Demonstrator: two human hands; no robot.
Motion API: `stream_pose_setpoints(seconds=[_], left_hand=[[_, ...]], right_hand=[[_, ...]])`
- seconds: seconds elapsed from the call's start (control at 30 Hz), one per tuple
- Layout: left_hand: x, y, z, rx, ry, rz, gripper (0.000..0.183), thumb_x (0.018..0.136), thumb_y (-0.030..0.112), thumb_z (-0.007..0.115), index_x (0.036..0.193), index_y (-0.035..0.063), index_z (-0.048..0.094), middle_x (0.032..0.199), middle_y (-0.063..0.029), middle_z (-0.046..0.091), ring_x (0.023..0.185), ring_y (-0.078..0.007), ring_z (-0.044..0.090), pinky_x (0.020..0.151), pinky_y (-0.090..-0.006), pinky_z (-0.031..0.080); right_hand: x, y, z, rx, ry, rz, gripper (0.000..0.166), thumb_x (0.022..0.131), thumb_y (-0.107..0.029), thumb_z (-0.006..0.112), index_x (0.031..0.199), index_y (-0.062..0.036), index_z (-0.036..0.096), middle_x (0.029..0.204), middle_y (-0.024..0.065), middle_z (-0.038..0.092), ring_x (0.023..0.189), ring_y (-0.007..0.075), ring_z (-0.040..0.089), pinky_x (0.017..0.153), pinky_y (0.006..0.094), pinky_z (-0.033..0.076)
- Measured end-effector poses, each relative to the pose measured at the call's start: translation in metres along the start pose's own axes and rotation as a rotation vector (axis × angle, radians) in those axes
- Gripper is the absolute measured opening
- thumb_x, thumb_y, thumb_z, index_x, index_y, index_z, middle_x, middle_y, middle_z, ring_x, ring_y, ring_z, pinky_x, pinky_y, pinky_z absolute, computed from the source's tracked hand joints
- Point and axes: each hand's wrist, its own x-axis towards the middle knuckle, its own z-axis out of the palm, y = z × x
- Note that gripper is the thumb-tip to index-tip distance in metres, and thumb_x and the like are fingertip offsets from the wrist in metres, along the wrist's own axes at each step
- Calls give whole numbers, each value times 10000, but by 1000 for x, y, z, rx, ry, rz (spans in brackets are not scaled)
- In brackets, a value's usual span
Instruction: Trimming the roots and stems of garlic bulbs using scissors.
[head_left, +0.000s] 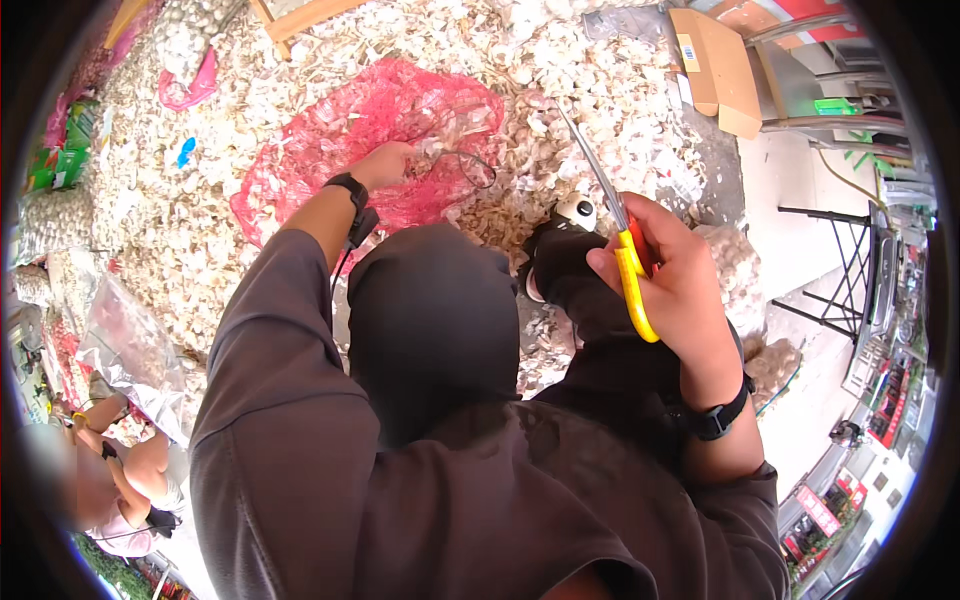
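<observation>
My right hand grips scissors by their yellow and red handles. Their long metal blades point up and away, over a layer of papery scraps that look like garlic peelings. Ahead and to the left, my left hand is over a crumpled red mesh bag spread on the peelings. The fingers are blurred and partly hidden, so whether they pinch the mesh is unclear. A thin dark cord curls on the bag just right of that hand.
A cardboard box stands at the upper right, near a metal rack. Full sacks line the left side. Another person sits at the lower left beside a clear plastic bag. A folding table's black legs show at the right.
</observation>
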Motion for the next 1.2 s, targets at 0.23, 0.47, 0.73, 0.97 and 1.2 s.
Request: stream_pose_setpoints(seconds=[0.23, 0.47, 0.73, 0.97, 1.2], left_hand=[[90, -57, 66, 189, 443, 484, 196, 738, 18, 592, 934, 13, 601, 891, -217, 579, 890, -410, 569, 795, -478, 451], [95, -29, 78, 385, 246, 336, 205, 716, 30, 630, 919, 28, 613, 1129, -186, 552, 1061, -362, 526, 853, -448, 455], [82, -48, 98, 506, 297, 409, 236, 780, 69, 589, 1014, 85, 620, 1133, -148, 588, 1122, -361, 514, 883, -512, 432], [49, -32, 100, 601, 89, 313, 289, 754, 52, 619, 1042, 82, 613, 1096, -160, 559, 1061, -347, 563, 829, -509, 480], [15, -40, 101, 595, 146, 229, 343, 753, 41, 611, 1093, 78, 593, 1037, -195, 577, 886, -395, 616, 792, -471, 504]], right_hand=[[40, -2, 20, -117, -122, 91, 509, 697, -111, 841, 1142, -22, 613, 682, 55, 555, 557, 128, 512, 546, 255, 437], [59, 4, 27, -198, -177, 197, 554, 754, -5, 761, 1261, 12, 538, 783, 23, 607, 720, 80, 569, 683, 215, 459], [58, -3, 39, -249, -212, 161, 541, 772, -30, 766, 1259, 13, 534, 802, 18, 609, 707, 72, 538, 663, 210, 439], [48, -2, 44, -277, -165, 59, 499, 706, -91, 831, 1145, -9, 611, 714, 45, 541, 604, 108, 482, 572, 244, 425], [45, -7, 45, -308, -231, 34, 516, 692, -81, 840, 1153, -22, 615, 709, 44, 529, 576, 116, 481, 550, 250, 426]])
